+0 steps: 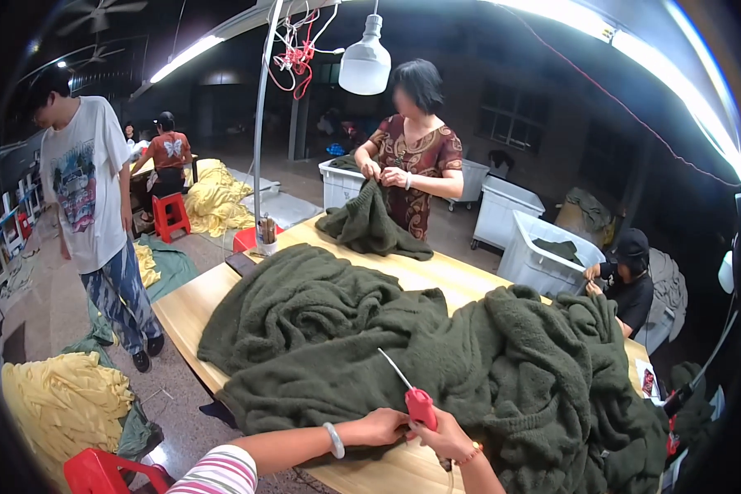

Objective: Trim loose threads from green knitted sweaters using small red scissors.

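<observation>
My right hand (448, 436) is wrapped round the red handle of a corded tool (421, 407); its long, thin, pale tip points up and to the left over the cloth. Right beside it, my left hand (382, 427) has its fingers drawn together by the handle, and what they pinch, if anything, is hidden. Under and beyond both hands lies a large heap of dark green knitted fabric (420, 329), loosely folded and spread over most of the wooden table (191, 317).
Across the table a person (420, 156) handles a green knit piece (376, 218). Another person (631, 276) sits at the right by a white bin (543, 255). Someone stands (90, 181) at the left near yellow fabric (66, 407). A bulb (365, 66) hangs overhead; a red stool (99, 471) is near me.
</observation>
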`<state>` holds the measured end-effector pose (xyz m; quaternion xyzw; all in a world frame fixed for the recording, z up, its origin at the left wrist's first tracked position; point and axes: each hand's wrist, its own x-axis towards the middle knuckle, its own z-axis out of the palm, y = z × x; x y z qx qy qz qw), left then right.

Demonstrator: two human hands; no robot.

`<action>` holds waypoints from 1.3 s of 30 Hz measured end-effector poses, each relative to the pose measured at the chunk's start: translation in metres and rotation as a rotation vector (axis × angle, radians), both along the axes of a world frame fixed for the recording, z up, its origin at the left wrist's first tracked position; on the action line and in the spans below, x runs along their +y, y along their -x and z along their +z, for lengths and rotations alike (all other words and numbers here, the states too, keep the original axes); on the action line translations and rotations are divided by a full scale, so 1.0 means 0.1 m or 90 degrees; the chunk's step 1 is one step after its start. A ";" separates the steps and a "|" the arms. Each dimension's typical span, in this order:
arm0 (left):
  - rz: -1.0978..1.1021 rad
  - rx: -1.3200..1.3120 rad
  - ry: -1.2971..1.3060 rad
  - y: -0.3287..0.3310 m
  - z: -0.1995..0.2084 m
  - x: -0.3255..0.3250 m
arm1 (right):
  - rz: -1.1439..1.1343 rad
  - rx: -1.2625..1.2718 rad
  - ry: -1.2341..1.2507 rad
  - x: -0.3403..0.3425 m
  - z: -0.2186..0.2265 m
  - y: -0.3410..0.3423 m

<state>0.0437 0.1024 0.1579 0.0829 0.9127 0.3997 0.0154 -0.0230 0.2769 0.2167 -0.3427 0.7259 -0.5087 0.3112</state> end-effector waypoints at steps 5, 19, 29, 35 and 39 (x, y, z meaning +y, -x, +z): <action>-0.033 -0.063 -0.368 0.32 -0.39 -0.56 | -0.153 -0.138 0.103 -0.19 -0.20 0.54; 0.067 -0.044 -0.757 0.43 -0.59 -1.00 | -0.293 -0.246 0.339 0.59 -1.03 1.06; 0.022 -0.050 -0.760 0.49 -0.62 -1.02 | -0.284 -0.241 0.327 0.61 -1.03 1.03; 0.037 -0.043 -0.740 0.47 -0.61 -1.01 | -0.299 -0.234 0.333 0.58 -1.01 1.02; 0.027 -0.041 -0.735 0.47 -0.61 -1.01 | -0.285 -0.226 0.331 0.61 -1.04 1.03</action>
